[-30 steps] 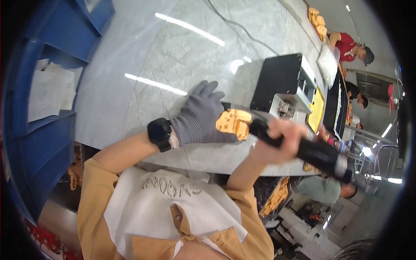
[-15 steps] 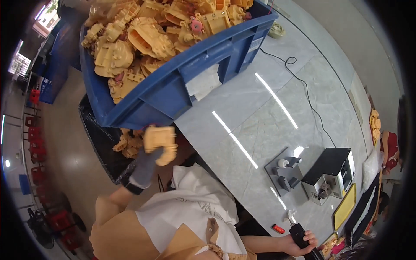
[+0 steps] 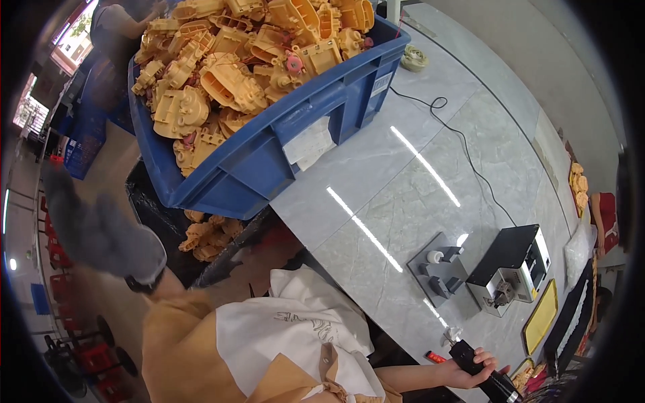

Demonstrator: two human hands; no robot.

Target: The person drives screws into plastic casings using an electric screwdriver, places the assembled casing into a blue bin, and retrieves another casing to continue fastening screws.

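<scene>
My left hand (image 3: pixel 107 232), in a grey glove, is raised over the floor at the left. It is smeared by motion, but the fingers look stretched out with the thumb apart, and no part shows in it. Nearest to it is a black-lined bin (image 3: pixel 149 208) with several orange-yellow plastic housings (image 3: pixel 211 236) inside. My bare right hand (image 3: pixel 472 370) is wrapped round a black electric screwdriver (image 3: pixel 463 354) at the table's near edge. A small red object (image 3: pixel 435 357) lies beside that hand.
A large blue crate (image 3: pixel 222 181) heaped with orange-yellow housings (image 3: pixel 232 84) stands on the grey table (image 3: pixel 363 195). Farther right are a grey fixture plate (image 3: pixel 430 258), a black-and-silver machine (image 3: pixel 510 269) with a cable and a yellow tray (image 3: pixel 541 316). Another person (image 3: pixel 117 27) is at the upper left.
My left hand has swung left and away from the blue crate. The orange-yellow housing it held is no longer in it. My right hand keeps the screwdriver in nearly the same place.
</scene>
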